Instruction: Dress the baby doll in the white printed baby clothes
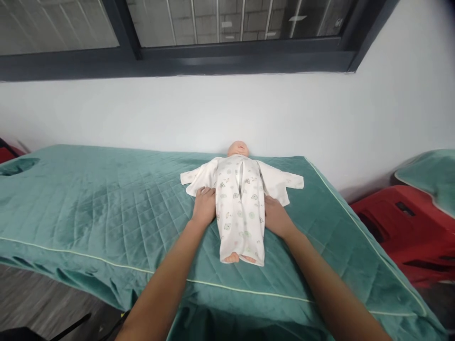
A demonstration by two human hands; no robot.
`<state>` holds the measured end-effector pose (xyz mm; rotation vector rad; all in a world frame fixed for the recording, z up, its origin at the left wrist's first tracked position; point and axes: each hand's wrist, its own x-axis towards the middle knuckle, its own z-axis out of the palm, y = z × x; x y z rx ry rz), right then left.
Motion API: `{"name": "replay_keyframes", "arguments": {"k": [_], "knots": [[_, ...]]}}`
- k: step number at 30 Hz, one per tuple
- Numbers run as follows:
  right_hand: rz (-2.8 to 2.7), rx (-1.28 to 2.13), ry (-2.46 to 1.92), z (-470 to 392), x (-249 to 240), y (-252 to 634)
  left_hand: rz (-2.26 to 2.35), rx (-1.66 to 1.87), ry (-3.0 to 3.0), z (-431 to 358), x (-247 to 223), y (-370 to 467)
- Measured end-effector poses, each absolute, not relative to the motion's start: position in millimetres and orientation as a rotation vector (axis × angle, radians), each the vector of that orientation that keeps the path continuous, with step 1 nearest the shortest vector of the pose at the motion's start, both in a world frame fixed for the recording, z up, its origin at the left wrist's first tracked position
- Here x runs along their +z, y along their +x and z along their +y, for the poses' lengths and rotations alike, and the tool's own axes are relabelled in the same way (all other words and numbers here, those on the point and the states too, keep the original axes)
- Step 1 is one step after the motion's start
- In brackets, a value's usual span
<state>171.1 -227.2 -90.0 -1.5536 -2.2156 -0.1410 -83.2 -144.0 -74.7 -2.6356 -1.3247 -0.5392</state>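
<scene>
A baby doll lies on its back on the green quilted cover, its head toward the wall. White printed clothing covers its body, with both sleeves spread outward and the doll's feet showing at the lower hem. My left hand is at the garment's left edge, below the left sleeve. On the opposite side, my right hand touches the garment's edge below the right sleeve. The fingertips of both hands are partly hidden at the cloth, so their grip is unclear.
Behind the bed rises a white wall with a dark-framed window above. A red plastic object stands at the right, partly under green fabric. Grey floor shows at the lower left.
</scene>
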Motion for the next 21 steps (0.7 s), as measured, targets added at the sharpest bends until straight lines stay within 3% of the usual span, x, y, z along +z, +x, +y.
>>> {"name": "replay_keyframes", "arguments": {"k": [9,12,17,21], "knots": [[-2.157,-0.149,-1.569,-233,-88,171,-1.510,-0.605,-2.608,-166,-72,-91],[-2.101,-0.078,-1.623,-235,-90,175,-1.682,-0.769,-2.594,-161,-74,-94],[-1.695,0.171,-1.660,-235,-103,192,-2.186,-0.894,-2.192,-142,-76,-111],[-1.301,0.025,-1.787,-230,-116,214,-2.297,-0.776,-1.973,-128,-77,-122]]}}
